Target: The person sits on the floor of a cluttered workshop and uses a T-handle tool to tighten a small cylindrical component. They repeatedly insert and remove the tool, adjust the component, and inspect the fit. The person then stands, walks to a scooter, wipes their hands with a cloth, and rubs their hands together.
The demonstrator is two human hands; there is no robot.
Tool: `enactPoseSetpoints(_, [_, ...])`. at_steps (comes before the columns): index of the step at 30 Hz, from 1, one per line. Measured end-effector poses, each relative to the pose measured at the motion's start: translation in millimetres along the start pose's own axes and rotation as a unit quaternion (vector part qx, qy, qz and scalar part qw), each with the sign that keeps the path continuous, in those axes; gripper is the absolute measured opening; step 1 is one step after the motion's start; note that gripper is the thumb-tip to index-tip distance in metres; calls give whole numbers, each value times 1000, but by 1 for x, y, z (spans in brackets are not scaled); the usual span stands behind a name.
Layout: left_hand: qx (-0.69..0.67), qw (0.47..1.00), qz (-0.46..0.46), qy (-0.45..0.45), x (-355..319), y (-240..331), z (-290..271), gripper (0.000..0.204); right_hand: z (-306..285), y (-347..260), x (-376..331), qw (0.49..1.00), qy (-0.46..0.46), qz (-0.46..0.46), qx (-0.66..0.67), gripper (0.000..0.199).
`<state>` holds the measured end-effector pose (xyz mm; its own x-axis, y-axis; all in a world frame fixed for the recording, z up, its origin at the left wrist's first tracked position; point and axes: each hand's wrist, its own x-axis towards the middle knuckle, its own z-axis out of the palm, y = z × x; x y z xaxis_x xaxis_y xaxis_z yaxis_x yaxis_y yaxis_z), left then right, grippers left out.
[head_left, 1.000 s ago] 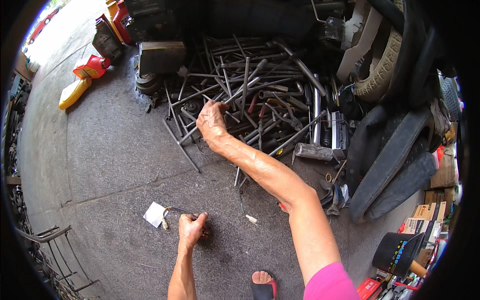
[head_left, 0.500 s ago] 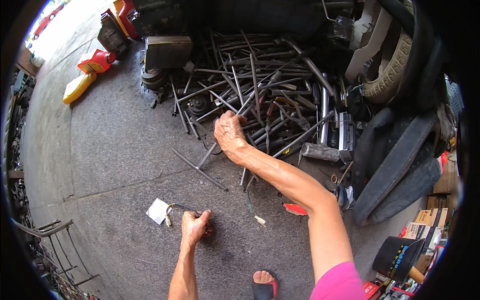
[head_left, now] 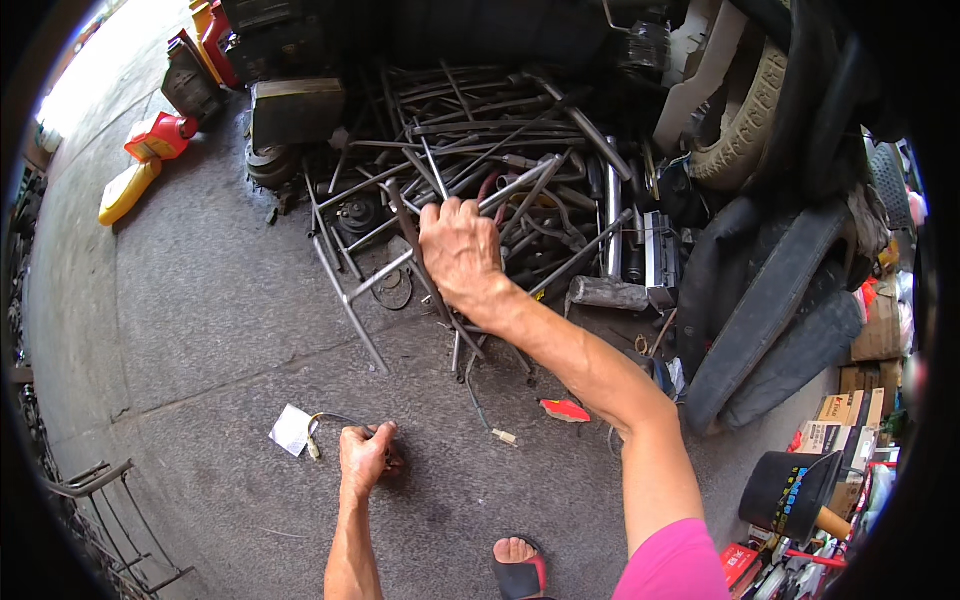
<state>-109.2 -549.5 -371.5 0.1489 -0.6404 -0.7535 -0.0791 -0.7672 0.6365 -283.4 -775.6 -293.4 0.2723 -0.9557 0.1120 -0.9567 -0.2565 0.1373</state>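
My right hand (head_left: 460, 250) is closed over a long metal T-handle wrench (head_left: 380, 273) at the near edge of a heap of metal tools (head_left: 520, 150). The wrench's crossbar sticks out to the left, over the concrete floor. A dark bar (head_left: 432, 285) crosses the wrench beside my fingers; whether I grip it too, I cannot tell. Lower down, my left hand (head_left: 364, 457) is wrapped around a small dark part, mostly hidden in the fist. From it a thin cable with a pale connector (head_left: 314, 449) runs left, next to a white paper square (head_left: 291, 429).
Another wire with a white plug (head_left: 503, 437) and a red scrap (head_left: 565, 410) lie near my right forearm. Old tyres (head_left: 745, 120) and a black seat (head_left: 765, 310) stand on the right. Red (head_left: 160, 136) and yellow (head_left: 128, 190) bottles lie far left. A metal rack (head_left: 115, 510) is at lower left.
My right hand has lifted and turned the T-handle wrench, its crossbar swinging leftward; the dark bar now stands across it. My left hand still holds the wired part. The view has shifted slightly.
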Motion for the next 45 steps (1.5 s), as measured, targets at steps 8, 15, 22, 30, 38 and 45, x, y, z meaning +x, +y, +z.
enactPoseSetpoints(8, [17, 999, 16, -22, 0, 3, 2, 38, 40, 56, 45, 993, -27, 101, -48, 15])
enactPoseSetpoints(15, [11, 1000, 5, -21, 0, 3, -1, 38, 17, 50, 29, 987, -154, -35, 27, 12])
enactPoseSetpoints(22, [19, 999, -13, -26, 2, 3, 3, 38, 28, 51, 82, 986, 26, 75, 149, 14])
enactPoseSetpoints(30, [47, 998, -29, -12, 2, 4, 0, 40, 28, 41, 108, 913, -130, 203, 330, 34])
enactPoseSetpoints(38, [70, 997, -8, -8, 3, 0, 0, 42, -40, 29, 81, 874, 209, 100, 427, 32])
enactPoseSetpoints(45, [76, 994, 82, -19, 8, -22, -10, 42, -118, 14, -71, 768, 221, 158, 579, 20])
